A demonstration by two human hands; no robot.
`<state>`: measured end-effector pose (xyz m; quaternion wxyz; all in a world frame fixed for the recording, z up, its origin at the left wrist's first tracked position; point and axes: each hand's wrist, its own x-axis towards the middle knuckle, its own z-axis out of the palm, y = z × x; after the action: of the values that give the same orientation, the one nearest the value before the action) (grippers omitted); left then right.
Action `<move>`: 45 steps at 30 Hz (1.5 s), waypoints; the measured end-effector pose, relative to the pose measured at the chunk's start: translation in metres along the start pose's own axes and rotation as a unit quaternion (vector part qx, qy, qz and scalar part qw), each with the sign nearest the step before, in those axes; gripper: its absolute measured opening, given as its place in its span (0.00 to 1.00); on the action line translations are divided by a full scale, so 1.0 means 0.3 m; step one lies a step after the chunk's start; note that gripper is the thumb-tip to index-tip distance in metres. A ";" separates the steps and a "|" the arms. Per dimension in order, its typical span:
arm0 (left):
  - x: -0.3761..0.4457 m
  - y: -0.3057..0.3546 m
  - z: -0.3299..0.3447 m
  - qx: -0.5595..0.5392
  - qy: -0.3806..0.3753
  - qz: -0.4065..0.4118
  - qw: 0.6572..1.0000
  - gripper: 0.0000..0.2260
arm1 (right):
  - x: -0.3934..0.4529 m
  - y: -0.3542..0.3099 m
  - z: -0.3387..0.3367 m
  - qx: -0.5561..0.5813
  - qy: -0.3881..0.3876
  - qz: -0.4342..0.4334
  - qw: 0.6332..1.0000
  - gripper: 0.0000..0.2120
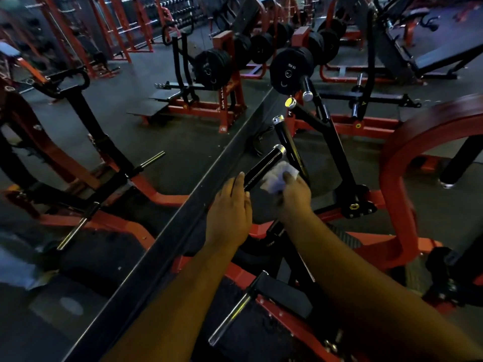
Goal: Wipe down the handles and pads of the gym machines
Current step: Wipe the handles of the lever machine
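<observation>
A black machine handle [262, 165] with a chrome end cap slants up and to the right at mid-frame. My left hand [230, 210] wraps its lower end, fingers curled around the bar. My right hand [294, 194] is closed on a crumpled white wipe [278, 176], pressed against the right side of the same handle. A second black handle [287, 145] with a chrome cap stands just behind, untouched. Both belong to a red and black plate-loaded machine [397, 184].
A dark mirror edge [183, 220] runs diagonally from lower left to upper right; the reflection lies to its left. Black weight plates [290, 70] hang on a rack behind. A chrome sleeve [232, 314] sticks out below my arms. Red frames and rubber floor surround.
</observation>
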<state>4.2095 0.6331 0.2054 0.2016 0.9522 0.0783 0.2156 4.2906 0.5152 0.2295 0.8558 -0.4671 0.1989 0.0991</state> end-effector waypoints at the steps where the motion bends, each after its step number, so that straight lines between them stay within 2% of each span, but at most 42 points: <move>1: 0.000 0.000 0.000 0.003 -0.001 -0.002 1.000 0.23 | 0.010 -0.019 0.029 0.004 0.007 0.004 1.000 0.07; 5: 0.003 0.006 -0.002 0.004 -0.003 -0.007 1.000 0.23 | -0.097 0.022 0.044 0.014 -0.040 0.066 0.997 0.05; 8: 0.003 0.009 -0.006 -0.002 -0.010 -0.009 1.000 0.25 | -0.198 0.072 -0.037 -0.006 -0.147 0.096 0.985 0.05; 10: 0.000 0.009 -0.013 -0.004 -0.014 -0.004 1.000 0.26 | -0.200 0.061 -0.085 -0.077 -0.197 0.033 0.977 0.07; 11: -0.002 0.008 -0.014 -0.001 -0.013 -0.001 1.000 0.25 | -0.168 0.043 -0.098 -0.115 -0.188 -0.029 0.975 0.08; 13: -0.001 0.008 -0.011 0.000 -0.009 0.001 1.000 0.24 | -0.068 -0.015 -0.094 -0.193 -0.105 -0.167 0.961 0.09; 15: -0.001 0.006 -0.011 0.000 -0.014 -0.004 1.000 0.24 | 0.012 -0.091 -0.049 -0.300 -0.055 -0.288 0.908 0.14; 17: -0.014 0.000 -0.019 0.004 -0.020 0.004 1.000 0.24 | 0.076 -0.114 0.002 -0.391 -0.093 -0.336 0.852 0.17; 19: -0.046 -0.010 -0.031 0.006 -0.020 0.006 1.000 0.26 | 0.098 -0.061 0.023 -0.465 -0.165 -0.331 0.804 0.16; 21: -0.096 -0.023 -0.042 -0.001 -0.024 -0.007 1.000 0.29 | 0.070 0.027 0.011 -0.520 -0.189 -0.378 0.742 0.22; 24: -0.167 -0.064 -0.044 -0.029 -0.033 -0.031 0.999 0.31 | -0.011 0.132 -0.042 -0.497 -0.226 -0.423 0.723 0.23; 28: -0.235 -0.136 -0.035 -0.057 -0.041 -0.009 0.998 0.29 | -0.128 0.178 -0.141 -0.466 -0.387 -0.449 0.657 0.23; 29: -0.245 -0.144 -0.038 -0.053 -0.044 -0.006 0.998 0.28 | -0.128 0.161 -0.157 -0.445 -0.406 -0.469 0.645 0.22; 30: -0.249 -0.147 -0.041 -0.043 -0.045 -0.007 0.998 0.28 | -0.116 0.130 -0.161 -0.426 -0.391 -0.479 0.660 0.22; 32: -0.248 -0.132 -0.051 -0.022 -0.042 -0.006 0.999 0.29 | -0.058 0.045 -0.130 -0.410 -0.277 -0.446 0.746 0.21; 33: -0.245 -0.119 -0.054 -0.018 -0.044 0.001 0.999 0.29 | -0.015 -0.004 -0.105 -0.419 -0.211 -0.433 0.770 0.21; 34: -0.243 -0.106 -0.057 -0.017 -0.047 0.008 0.999 0.29 | 0.031 -0.049 -0.077 -0.441 -0.171 -0.425 0.772 0.23; 36: -0.241 -0.097 -0.057 -0.019 -0.054 0.013 0.998 0.30 | 0.098 -0.113 -0.015 -0.519 -0.174 -0.407 0.731 0.25; 38: -0.240 -0.107 -0.053 0.000 -0.049 0.026 0.998 0.30 | 0.103 -0.105 0.049 -0.615 -0.191 -0.378 0.665 0.24; 41: -0.222 -0.120 -0.044 0.064 -0.036 0.082 0.994 0.29 | -0.001 -0.054 0.095 -0.721 -0.283 -0.385 0.502 0.21; 42: -0.213 -0.118 -0.039 0.085 -0.040 0.100 0.991 0.29 | -0.024 -0.061 0.090 -0.701 -0.330 -0.396 0.492 0.20; 43: -0.207 -0.114 -0.033 0.102 -0.043 0.112 0.988 0.28 | -0.042 -0.092 0.087 -0.677 -0.367 -0.385 0.509 0.18; 45: -0.200 -0.107 -0.021 0.112 -0.045 0.112 0.986 0.28 | -0.036 -0.195 0.100 -0.661 -0.394 -0.359 0.528 0.15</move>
<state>4.1511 0.6502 0.1744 0.0712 0.9803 -0.0140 0.1836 4.3091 0.5086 0.2932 0.2576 -0.8446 -0.4654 0.0603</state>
